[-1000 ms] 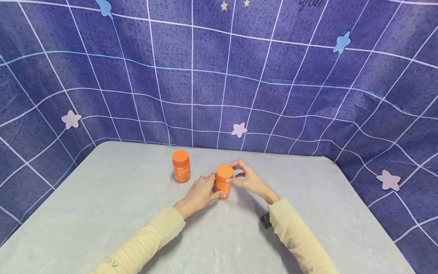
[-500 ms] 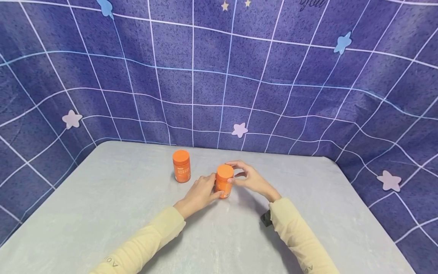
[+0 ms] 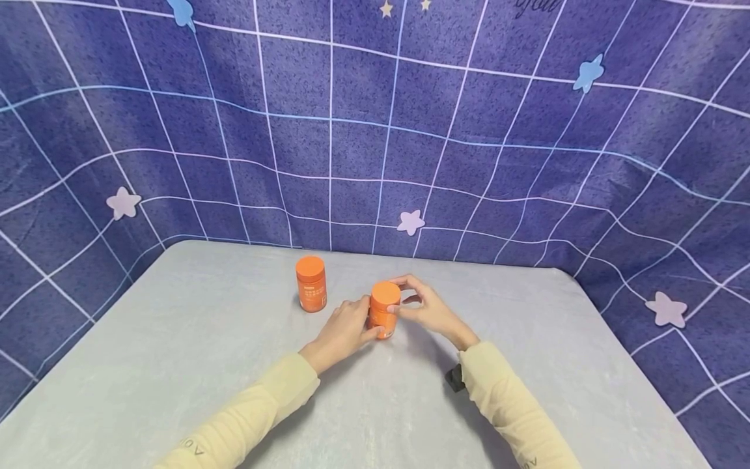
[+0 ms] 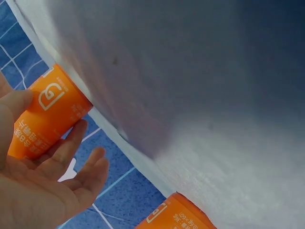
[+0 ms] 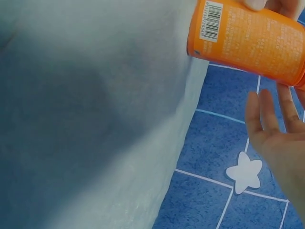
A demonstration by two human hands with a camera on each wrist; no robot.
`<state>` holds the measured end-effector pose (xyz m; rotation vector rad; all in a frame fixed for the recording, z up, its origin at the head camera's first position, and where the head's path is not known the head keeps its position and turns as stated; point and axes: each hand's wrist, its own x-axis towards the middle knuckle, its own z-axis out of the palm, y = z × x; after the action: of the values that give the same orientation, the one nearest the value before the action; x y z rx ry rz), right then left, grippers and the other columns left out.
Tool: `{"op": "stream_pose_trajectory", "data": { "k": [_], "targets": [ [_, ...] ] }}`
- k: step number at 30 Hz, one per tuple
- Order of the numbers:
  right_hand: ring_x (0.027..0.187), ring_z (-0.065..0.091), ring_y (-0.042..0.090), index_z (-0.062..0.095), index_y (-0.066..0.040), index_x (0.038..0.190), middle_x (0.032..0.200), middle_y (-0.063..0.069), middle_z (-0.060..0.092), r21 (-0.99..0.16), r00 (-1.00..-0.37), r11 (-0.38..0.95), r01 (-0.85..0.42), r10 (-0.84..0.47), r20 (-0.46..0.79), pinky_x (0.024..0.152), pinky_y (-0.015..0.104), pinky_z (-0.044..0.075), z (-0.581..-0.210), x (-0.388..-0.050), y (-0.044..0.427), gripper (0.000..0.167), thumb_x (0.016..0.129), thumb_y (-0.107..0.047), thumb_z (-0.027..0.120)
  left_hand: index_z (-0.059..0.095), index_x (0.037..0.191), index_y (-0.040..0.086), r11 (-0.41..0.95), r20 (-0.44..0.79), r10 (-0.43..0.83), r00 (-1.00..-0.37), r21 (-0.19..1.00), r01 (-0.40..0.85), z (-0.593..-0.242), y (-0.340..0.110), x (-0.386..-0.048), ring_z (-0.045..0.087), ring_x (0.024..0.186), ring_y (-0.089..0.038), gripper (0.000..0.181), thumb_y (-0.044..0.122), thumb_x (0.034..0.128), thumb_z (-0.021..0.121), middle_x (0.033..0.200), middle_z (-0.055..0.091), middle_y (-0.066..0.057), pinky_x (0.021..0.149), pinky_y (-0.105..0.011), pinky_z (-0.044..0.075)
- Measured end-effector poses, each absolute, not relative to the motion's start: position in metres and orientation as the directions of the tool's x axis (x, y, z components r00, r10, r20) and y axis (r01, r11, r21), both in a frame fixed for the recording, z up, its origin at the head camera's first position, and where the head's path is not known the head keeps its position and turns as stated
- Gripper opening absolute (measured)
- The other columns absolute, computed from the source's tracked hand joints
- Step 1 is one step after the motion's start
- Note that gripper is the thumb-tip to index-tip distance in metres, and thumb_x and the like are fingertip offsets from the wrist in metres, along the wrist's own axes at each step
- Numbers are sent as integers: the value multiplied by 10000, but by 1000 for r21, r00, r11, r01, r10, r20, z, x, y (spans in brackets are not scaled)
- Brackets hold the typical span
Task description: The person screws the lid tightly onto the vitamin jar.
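An orange screw-top jar point(image 3: 383, 319) stands upright on the table, with its orange lid point(image 3: 385, 294) in place. My left hand point(image 3: 342, 330) grips the body from the left, thumb in front and fingers behind. On the lid's right side, the thumb and fingers of my right hand point(image 3: 429, 311) pinch its edge. In the left wrist view the jar's printed label point(image 4: 50, 102) shows between thumb and fingers. A barcode point(image 5: 211, 21) is visible on the jar in the right wrist view, where the right fingers partly leave the frame.
A second orange jar point(image 3: 311, 286), lidded and upright, stands to the left and slightly farther back. The grey-covered table point(image 3: 193, 339) meets a blue gridded curtain point(image 3: 351, 163) at its back edge. A small black object point(image 3: 454, 378) shows by the right cuff.
The right hand has turned slightly at the lid, one way and then back. Both jars and the left hand have stayed in place.
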<state>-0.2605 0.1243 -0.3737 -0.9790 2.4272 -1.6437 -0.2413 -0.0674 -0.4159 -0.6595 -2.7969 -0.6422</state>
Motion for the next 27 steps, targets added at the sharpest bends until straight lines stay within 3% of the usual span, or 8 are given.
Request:
{"op": "stream_pose_trajectory", "data": {
  "k": [7, 13, 17, 22, 27],
  "targets": [
    [1097, 506, 351, 519, 26, 1160, 1183, 197, 566, -812, -810, 293, -505, -486, 328, 892, 569, 396, -374, -258, 123, 405, 792, -45, 674, 511, 1098, 39, 843, 284, 347, -894, 324, 430, -417, -63, -242, 569, 826, -270, 487, 368, 788, 691, 752, 528, 23, 702, -390, 445],
    [1097, 505, 335, 525, 11, 1158, 1188, 176, 566, -804, -815, 313, -505, -478, 326, 902, 570, 382, -374, -257, 122, 394, 800, -65, 672, 513, 1111, 24, 858, 278, 323, -905, 318, 404, -414, -60, -241, 587, 885, -310, 515, 377, 782, 695, 758, 551, 1, 750, -418, 456],
    [1073, 507, 349, 532, 6, 1158, 1156, 181, 578, -808, -826, 325, -492, -468, 315, 891, 572, 386, -374, -257, 123, 401, 795, -73, 681, 523, 1081, 40, 866, 265, 314, -912, 314, 389, -414, -59, -242, 593, 832, -291, 497, 389, 775, 699, 740, 561, 0, 708, -407, 459],
    [1070, 506, 375, 504, 0, 1221, 1172, 198, 559, -802, -834, 349, -484, -462, 303, 882, 571, 394, -382, -261, 127, 474, 789, -68, 688, 544, 1035, 76, 870, 251, 305, -919, 319, 376, -413, -61, -244, 573, 714, -227, 460, 410, 761, 705, 706, 567, 22, 624, -372, 444],
    [1154, 466, 364, 409, -51, 1331, 1294, 166, 486, -776, -832, 395, -492, -476, 285, 922, 535, 390, -398, -269, 138, 589, 812, -134, 678, 568, 1024, 63, 871, 232, 320, -919, 309, 381, -411, -68, -240, 588, 750, -268, 427, 378, 769, 704, 775, 622, -14, 669, -397, 460]
  ]
}}
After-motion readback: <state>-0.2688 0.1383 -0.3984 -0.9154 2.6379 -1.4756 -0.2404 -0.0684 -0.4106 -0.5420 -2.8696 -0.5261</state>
